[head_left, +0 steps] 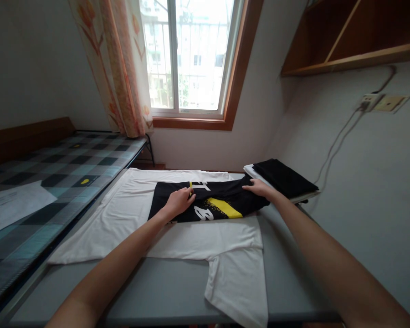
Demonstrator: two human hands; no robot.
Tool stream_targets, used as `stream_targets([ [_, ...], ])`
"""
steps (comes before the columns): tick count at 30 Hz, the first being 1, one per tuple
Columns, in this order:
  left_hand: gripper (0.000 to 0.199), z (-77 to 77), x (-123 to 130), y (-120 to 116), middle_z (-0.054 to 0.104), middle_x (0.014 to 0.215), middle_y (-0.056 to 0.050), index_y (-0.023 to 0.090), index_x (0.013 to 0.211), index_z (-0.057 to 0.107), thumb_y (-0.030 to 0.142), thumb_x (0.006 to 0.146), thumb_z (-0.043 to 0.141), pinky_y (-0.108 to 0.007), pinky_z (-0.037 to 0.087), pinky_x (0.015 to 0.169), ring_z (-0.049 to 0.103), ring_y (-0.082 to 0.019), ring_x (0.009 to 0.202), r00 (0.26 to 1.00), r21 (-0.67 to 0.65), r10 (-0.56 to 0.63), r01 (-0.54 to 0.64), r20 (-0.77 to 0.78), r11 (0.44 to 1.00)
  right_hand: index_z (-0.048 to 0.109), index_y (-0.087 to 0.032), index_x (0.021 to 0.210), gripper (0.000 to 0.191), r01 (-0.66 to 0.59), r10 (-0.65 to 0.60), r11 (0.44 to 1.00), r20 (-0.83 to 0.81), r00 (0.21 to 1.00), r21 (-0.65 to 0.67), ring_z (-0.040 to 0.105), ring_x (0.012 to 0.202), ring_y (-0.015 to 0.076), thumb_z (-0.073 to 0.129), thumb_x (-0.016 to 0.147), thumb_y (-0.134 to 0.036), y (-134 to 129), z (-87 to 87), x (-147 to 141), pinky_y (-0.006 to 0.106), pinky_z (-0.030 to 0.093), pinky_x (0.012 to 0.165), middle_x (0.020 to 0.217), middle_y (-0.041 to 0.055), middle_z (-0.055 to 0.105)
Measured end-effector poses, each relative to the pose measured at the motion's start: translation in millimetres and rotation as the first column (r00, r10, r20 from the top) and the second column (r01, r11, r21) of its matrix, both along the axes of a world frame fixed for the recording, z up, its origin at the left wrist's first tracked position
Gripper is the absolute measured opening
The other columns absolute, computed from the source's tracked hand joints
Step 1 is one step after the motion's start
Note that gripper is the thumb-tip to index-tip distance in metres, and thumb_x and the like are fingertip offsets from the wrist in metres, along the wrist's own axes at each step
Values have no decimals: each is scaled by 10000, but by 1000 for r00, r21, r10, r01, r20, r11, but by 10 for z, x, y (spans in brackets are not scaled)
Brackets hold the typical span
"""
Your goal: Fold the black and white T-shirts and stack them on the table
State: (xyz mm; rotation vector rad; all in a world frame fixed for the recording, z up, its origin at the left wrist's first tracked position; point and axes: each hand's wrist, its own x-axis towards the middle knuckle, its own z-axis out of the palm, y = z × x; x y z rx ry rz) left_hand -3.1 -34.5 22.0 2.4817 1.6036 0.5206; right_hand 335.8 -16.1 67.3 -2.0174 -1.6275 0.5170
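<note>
- Resting on a black printed top (222, 192), the person's left hand (180, 201) has its fingers curled against the cloth near the yellow edge mark; whether they pinch it or only press, I cannot tell.
- At the top's right end, the right hand (260, 188) lies with thumb extended on the fabric and the other fingers partly hidden, so I cannot tell how firmly it grasps.
- The top, a narrow strip with white lettering and a yellow diagonal stripe, lies across a spread white T-shirt (123, 212).
- Both garments look light, soft and limp, likely to wrinkle or slide over each other but not fragile. The black one seems best held at both short ends, with thumbs above and fingers beneath its layers; the white one by sleeve and hem.
- Under them is a grey tabletop (164, 291); the white sleeve reaches its near edge.
- Just beyond the right hand sits a folded black garment (283, 176) on something white.
- Farther left, a checked mattress (104, 159) bears a paper sheet (17, 205).
- Ahead, a floral curtain (118, 68) hangs beside a bright window (201, 64).
</note>
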Motion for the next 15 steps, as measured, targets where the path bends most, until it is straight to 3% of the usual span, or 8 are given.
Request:
stream_targets([
  [3,332,13,-3,69,693,939,-70,201,1029,635,460,944,445,-305,509,745,674,-211,835,967,-86,-7,30,253,996,691,-108,1076,413,-72,71,996,-25,997,-43,663,1002,278,785,732,-317,47,332,-319,329,533,853,1031,148,720],
  [5,415,44,1,109,687,919,-75,172,1077,612,502,960,388,-279,521,662,674,-185,761,866,-241,64,67,497,968,688,-116,1042,382,-232,224,970,-108,969,-68,674,916,247,775,752,-349,44,485,-627,305,555,790,975,120,724],
  [6,469,63,3,121,685,945,-88,158,1136,583,523,972,338,-272,526,629,678,-177,744,783,-338,132,105,608,935,674,-137,1083,404,-361,338,928,-203,919,-89,679,865,219,749,780,-393,33,523,-782,296,565,753,948,99,724],
  [8,553,96,4,132,677,1020,-124,140,1266,491,552,985,251,-273,546,611,691,-176,757,604,-504,294,210,741,838,565,-210,1289,524,-646,540,749,-429,724,-148,687,847,181,678,840,-456,11,508,-1039,297,576,741,991,72,723],
  [9,565,105,3,132,673,1043,-135,142,1318,441,555,986,247,-280,557,625,696,-178,775,538,-554,357,262,764,791,518,-233,1343,554,-714,590,684,-463,661,-147,689,859,172,658,857,-459,7,459,-1126,293,575,750,1016,63,721],
  [10,558,108,1,131,670,1052,-137,149,1354,402,550,982,290,-285,565,646,698,-178,792,500,-579,393,299,772,759,500,-237,1360,551,-733,621,664,-438,649,-144,689,869,171,637,873,-456,12,388,-1179,294,571,762,1026,62,721],
  [12,561,91,2,132,667,1039,-122,168,1383,376,501,940,471,-284,568,661,694,-174,800,503,-587,391,323,771,742,560,-201,1303,472,-669,634,734,-236,736,-115,685,900,192,622,888,-418,42,203,-1196,316,557,808,1033,82,721],
  [15,584,34,19,135,660,979,-78,182,1343,441,384,838,654,-264,548,622,678,-171,782,619,-494,241,276,748,825,653,-165,1189,354,-577,571,817,117,812,13,645,1062,254,636,876,-330,91,-96,-1095,373,497,949,1149,130,694],
])
